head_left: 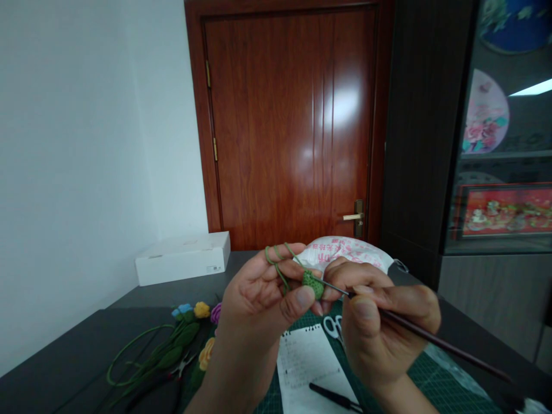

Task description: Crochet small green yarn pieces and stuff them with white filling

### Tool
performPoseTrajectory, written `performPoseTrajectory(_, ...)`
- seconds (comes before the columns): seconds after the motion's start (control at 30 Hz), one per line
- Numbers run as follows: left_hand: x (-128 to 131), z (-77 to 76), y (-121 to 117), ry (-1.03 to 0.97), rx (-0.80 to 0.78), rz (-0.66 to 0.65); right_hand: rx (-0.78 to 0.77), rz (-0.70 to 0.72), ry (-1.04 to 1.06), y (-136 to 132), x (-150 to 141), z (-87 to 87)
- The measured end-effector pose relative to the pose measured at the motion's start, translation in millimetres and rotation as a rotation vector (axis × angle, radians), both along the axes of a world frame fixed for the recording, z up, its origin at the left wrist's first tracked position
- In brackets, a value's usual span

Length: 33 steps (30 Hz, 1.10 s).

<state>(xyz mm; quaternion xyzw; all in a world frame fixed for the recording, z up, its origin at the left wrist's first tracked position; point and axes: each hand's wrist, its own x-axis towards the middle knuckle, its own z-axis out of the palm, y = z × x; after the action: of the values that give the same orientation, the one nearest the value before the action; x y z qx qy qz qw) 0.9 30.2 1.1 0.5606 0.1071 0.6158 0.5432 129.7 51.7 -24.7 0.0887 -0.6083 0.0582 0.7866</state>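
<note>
My left hand (pixel 259 299) pinches a small green crocheted piece (pixel 313 284) between thumb and forefinger. Green yarn (pixel 276 265) loops around its raised fingers and runs to the piece. My right hand (pixel 371 322) grips a crochet hook with a long dark handle (pixel 431 336), like a pencil. The hook's thin metal shaft reaches left to the crocheted piece, and its tip is hidden at the piece. The two hands nearly touch above the table.
Below the hands lie a green cutting mat (pixel 444 385), a printed paper sheet (pixel 310 362), scissors (pixel 333 328) and a black-handled tool (pixel 332 397). Crocheted flowers with green stems (pixel 185 339) and pliers (pixel 183 365) lie left. Behind stand a white box (pixel 183 259) and a printed bag (pixel 345 250).
</note>
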Motion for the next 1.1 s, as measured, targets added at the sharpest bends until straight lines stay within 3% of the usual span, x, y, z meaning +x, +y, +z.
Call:
performPoseTrajectory(0.23, 1.1, -5.6, -1.8, 0.012, 0.011, 0.021, -0.113, 0.047, 0.027, -3.7, -0.3, 1.7)
performPoseTrajectory(0.4, 1.3, -6.0, -0.6, 0.015, 0.03, 0.1, -0.139, 0.004, 0.007, -5.3, 3.2, 2.2)
performPoseTrajectory(0.63, 1.1, -2.9, -4.4, -0.006, 0.048, 0.2, -0.052, -0.07, -0.017, -1.8, 5.0, 1.1)
performPoseTrajectory(1.1, 2.1, -0.7, -6.3, -0.012, 0.042, 0.114, 0.043, -0.044, 0.015, 3.7, -2.4, -1.2)
